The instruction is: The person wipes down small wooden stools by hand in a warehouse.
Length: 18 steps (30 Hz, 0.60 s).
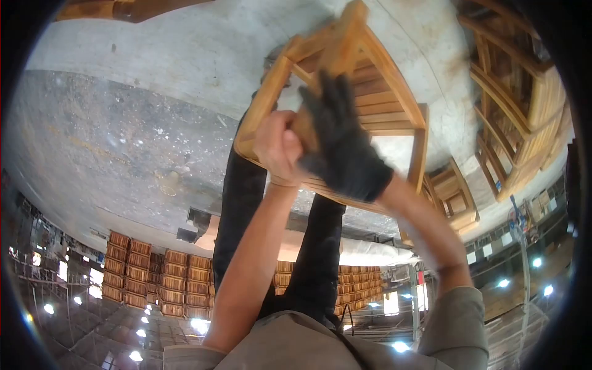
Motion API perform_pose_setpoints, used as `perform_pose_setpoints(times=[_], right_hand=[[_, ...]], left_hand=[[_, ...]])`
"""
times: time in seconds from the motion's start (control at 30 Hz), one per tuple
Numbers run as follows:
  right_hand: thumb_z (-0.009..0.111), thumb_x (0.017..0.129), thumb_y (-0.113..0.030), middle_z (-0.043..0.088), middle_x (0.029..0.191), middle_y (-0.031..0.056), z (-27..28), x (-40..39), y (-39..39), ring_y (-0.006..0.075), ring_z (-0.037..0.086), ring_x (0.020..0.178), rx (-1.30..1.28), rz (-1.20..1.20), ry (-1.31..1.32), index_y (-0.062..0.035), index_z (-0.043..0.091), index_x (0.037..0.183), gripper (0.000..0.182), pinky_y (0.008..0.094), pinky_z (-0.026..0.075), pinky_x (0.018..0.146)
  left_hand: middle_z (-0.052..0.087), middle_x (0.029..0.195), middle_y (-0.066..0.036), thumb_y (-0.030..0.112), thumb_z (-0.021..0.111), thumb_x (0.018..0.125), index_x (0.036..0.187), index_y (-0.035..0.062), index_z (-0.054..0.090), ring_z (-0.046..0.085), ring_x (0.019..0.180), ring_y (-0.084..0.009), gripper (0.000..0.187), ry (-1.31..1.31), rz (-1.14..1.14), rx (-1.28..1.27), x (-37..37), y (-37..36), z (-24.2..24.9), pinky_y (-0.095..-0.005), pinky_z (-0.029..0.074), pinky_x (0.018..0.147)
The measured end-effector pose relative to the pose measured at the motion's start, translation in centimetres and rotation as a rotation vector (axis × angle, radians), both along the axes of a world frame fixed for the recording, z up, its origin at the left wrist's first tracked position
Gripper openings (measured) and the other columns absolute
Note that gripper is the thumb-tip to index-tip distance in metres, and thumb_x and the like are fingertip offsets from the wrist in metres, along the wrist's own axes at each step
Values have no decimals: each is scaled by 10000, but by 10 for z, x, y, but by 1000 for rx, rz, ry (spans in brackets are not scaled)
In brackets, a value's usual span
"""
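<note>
A wooden chair-like frame (394, 74) with slats stands in front of me, one wooden bar (348, 37) rising across it toward the camera, blurred. My left hand (279, 148), bare, has its fingers curled round a brown wooden part at the near side of the frame. Just to its right is my right hand (348, 142) in a black glove, its fingers stretched out and apart over that same part. Motion blurs the gloved fingers, and their exact contact with the wood is hidden.
More wooden frames (524, 117) stand at the right, with a smaller one (453, 194) nearer. Stacked slatted wooden pieces (126, 268) line the background. A wooden piece (129, 9) shows at the top left. My legs (243, 185) are close to the frame, above grey floor (142, 135).
</note>
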State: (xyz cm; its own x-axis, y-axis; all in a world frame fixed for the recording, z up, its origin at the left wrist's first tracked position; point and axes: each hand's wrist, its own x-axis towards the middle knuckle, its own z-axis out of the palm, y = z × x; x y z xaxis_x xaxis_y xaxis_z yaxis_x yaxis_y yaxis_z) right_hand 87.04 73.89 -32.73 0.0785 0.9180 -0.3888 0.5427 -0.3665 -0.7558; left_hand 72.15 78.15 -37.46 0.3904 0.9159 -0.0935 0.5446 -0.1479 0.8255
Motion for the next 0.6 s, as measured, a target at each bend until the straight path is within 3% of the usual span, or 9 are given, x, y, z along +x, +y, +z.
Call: perform_pose_setpoints(times=[0.03, 0.13, 0.23, 0.37, 0.4, 0.43, 0.5, 0.53, 0.6], right_hand=[[737, 871, -495, 291, 1598, 361, 22, -7, -6, 604, 222, 1486, 75, -37, 98, 19, 343, 1550, 938, 678, 186, 1214], [784, 842, -428, 327, 1576, 357, 58, -25, -51, 574, 277, 1473, -134, -90, -146, 53, 340, 1530, 950, 641, 212, 1230], [776, 872, -375, 375, 1546, 334, 62, -42, -175, 563, 313, 1452, -186, -344, -301, 69, 348, 1500, 881, 610, 234, 1235], [727, 931, -334, 372, 1549, 326, 100, -14, -311, 557, 280, 1468, -842, -267, -364, 67, 351, 1481, 777, 589, 229, 1243], [739, 920, -320, 495, 1411, 312, 103, -10, -322, 526, 433, 1354, -761, -200, -482, 47, 463, 1369, 643, 586, 353, 1150], [739, 920, -320, 495, 1411, 312, 103, -4, -313, 526, 433, 1354, -753, -201, -485, 47, 463, 1369, 643, 586, 353, 1150], [746, 910, -305, 587, 1176, 253, 99, -6, -266, 456, 566, 1133, -716, -393, -297, 12, 563, 1172, 450, 553, 455, 974], [763, 890, -289, 585, 1009, 193, 94, -18, -235, 402, 585, 965, -455, -393, -417, -20, 582, 1017, 348, 515, 470, 843], [813, 839, -306, 602, 1027, 197, 78, -36, -173, 400, 599, 994, -305, -457, -384, -13, 600, 1056, 422, 518, 475, 901]], left_hand=[[613, 808, -196, 315, 439, 994, 932, -29, 639, 600, 729, -399, 402, -13, -9, -7, -1, -2, 1, -457, 461, 685], [642, 850, -214, 319, 370, 996, 951, -26, 651, 632, 748, -364, 447, 42, 44, -129, 2, -5, 9, -403, 482, 695], [635, 852, -209, 326, 352, 1011, 980, -27, 640, 632, 769, -348, 457, 29, 37, -125, 1, -8, 7, -390, 483, 708], [648, 865, -178, 359, 332, 1022, 998, -32, 636, 622, 792, -289, 496, 56, 82, -147, -1, -17, 2, -383, 488, 729], [657, 874, -174, 364, 328, 1021, 996, -35, 636, 620, 808, -282, 505, 79, 90, -154, 0, -18, 4, -376, 488, 735], [657, 874, -174, 364, 328, 1021, 996, -35, 636, 620, 808, -282, 505, 75, 92, -147, 1, -18, 4, -376, 488, 735], [659, 874, -176, 366, 329, 1015, 996, -37, 639, 620, 820, -280, 509, 55, 99, -126, 0, -19, 3, -373, 489, 746], [659, 874, -176, 366, 329, 1015, 996, -37, 639, 620, 820, -280, 509, 57, 78, -130, -1, -19, 3, -373, 489, 746], [674, 881, -175, 325, 353, 1015, 1004, -19, 653, 641, 809, -304, 457, -18, 95, -135, -1, -21, 5, -384, 505, 736]])
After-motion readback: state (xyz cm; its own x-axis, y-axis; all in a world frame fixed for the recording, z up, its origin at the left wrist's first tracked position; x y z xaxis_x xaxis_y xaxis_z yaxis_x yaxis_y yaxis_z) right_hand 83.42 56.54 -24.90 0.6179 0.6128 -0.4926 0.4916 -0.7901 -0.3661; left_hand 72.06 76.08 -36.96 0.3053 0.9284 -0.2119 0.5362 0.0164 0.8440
